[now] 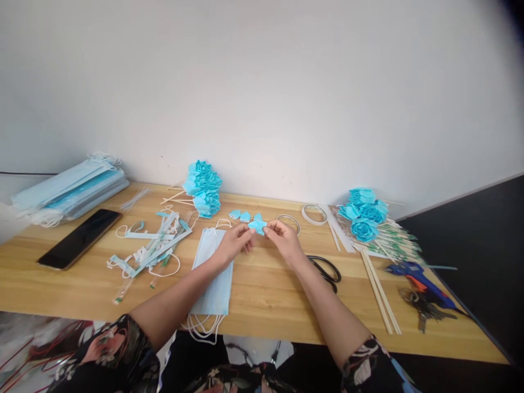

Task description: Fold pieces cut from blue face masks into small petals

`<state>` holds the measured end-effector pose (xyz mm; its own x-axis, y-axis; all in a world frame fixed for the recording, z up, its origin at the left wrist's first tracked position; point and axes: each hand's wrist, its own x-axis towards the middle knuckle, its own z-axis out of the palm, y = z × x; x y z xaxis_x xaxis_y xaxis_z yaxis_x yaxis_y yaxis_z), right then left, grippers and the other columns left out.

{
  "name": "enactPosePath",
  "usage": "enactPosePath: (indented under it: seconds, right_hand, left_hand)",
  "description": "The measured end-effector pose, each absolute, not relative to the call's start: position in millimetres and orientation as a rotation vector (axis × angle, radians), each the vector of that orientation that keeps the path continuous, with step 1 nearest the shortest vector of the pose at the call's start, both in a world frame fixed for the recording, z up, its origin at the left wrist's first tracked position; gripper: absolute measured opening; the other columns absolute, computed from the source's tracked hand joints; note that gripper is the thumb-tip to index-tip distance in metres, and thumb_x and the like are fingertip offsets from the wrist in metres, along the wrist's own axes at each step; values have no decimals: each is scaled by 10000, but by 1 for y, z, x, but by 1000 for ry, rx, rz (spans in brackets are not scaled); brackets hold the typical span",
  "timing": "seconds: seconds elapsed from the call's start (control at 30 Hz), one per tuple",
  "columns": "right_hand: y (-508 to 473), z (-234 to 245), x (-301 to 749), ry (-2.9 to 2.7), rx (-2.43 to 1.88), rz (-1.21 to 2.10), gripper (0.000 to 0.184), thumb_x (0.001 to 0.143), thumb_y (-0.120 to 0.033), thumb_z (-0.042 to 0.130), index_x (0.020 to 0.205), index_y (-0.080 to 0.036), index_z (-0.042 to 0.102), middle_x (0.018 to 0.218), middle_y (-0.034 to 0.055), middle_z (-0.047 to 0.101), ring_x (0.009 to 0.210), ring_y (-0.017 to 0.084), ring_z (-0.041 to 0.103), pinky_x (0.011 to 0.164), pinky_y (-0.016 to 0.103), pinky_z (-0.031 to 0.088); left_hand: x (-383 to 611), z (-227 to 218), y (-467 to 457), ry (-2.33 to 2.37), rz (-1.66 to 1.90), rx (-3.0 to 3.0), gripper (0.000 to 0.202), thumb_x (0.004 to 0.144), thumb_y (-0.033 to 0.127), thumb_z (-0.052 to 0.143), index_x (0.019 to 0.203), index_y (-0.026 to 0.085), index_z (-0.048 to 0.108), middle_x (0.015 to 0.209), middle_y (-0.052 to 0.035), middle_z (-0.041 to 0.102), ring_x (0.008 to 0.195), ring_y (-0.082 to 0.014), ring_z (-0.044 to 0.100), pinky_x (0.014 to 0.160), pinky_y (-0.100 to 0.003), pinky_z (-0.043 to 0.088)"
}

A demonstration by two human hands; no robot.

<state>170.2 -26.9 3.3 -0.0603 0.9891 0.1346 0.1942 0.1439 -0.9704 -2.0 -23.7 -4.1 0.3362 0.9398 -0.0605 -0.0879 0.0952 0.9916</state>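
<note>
A small blue petal-shaped piece of mask fabric is stretched between my two hands over the middle of the table. My left hand pinches its left side between thumb and fingers. The right side is pinched by my right hand. Just behind it lie several similar blue petals on the wood. Beneath my left forearm is a flat pale blue face mask with white ear loops. Black-handled scissors rest beside my right wrist, their blades hidden by my arm.
Blue fabric roses stand back left, with more roses back right. Stacked masks, a phone and mask scraps occupy the left. Tape rolls, wooden sticks, a glue gun and keys lie right.
</note>
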Motion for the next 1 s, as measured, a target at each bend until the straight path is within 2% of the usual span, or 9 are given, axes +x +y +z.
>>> enactPosePath:
  seconds: [0.43,1.0]
  right_hand:
    - [-28,3,168,-1450,-1228,1080,205,759,-428,646,738,-229,600,672,-6,592,641,164,530,632,304,420]
    - [-28,1,169,-1507,-1203,1059,212,785,-402,620,735,-200,580,672,-20,569,625,128,504,609,254,401]
  left_hand:
    - [-2,-5,-23,926,972,1168,340,720,451,660,681,150,507,583,13,595,463,-77,524,443,-195,425]
    - [-1,-6,-23,938,957,1198,295,719,413,664,730,144,541,602,11,594,477,-83,534,455,-203,439]
